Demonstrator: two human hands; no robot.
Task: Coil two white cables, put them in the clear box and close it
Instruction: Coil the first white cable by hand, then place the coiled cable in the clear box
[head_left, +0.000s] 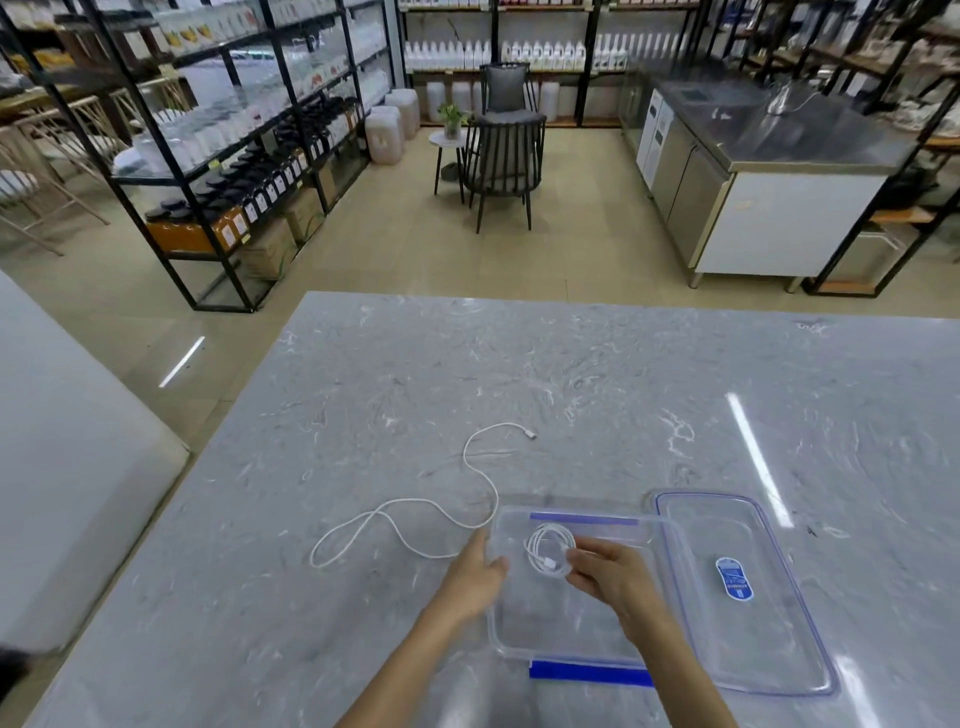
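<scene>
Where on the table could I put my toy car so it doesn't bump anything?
The far half of the table, beyond the loose cable, is bare; so is the near part left of the left hand. It's crowded where the clear box, coiled cable, right hand and lid sit together.

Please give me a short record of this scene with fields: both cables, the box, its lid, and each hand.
coiled cable: white, held inside the open box
loose cable: white, uncoiled, on the table left of the box
clear box: open, blue clasps
lid: flat on the table, right of the box
right hand: pinches the coiled cable
left hand: relaxed, at the box's left rim, holds nothing
</scene>
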